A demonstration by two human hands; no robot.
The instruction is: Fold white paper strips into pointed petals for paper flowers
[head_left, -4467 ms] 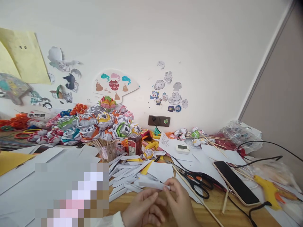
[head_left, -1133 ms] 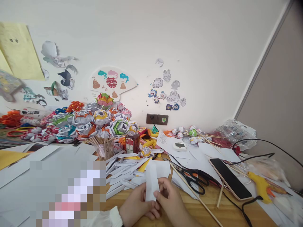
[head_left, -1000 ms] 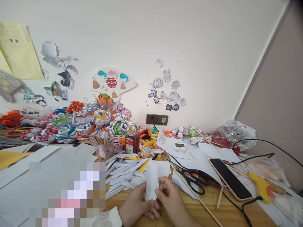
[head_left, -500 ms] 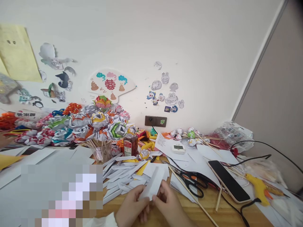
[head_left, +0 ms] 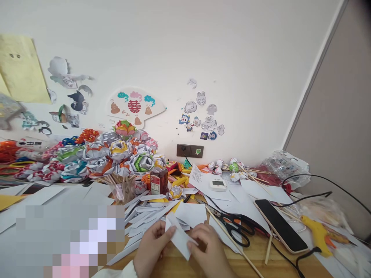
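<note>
Between my hands is a small folded piece of white paper (head_left: 180,236), tilted so its long side slopes down to the right. My left hand (head_left: 155,245) pinches its upper left edge with the thumb on top. My right hand (head_left: 209,247) grips the lower right corner, thumb pressed on the face. Behind the hands lies a loose pile of folded white paper strips (head_left: 145,222), with a flat white sheet (head_left: 193,214) beside it. Black-handled scissors (head_left: 236,224) rest just right of my right hand.
Folded paper flowers (head_left: 142,162) are heaped at the back left. A juice box (head_left: 159,181) and a bundle of sticks (head_left: 123,189) stand before them. A white timer (head_left: 218,185), a phone (head_left: 281,226) and a yellow glue gun (head_left: 314,231) with a cable lie to the right.
The white paper has turned from leaning up to the right to sloping down to the right. My hands have moved a little apart, the left one shifting left.
</note>
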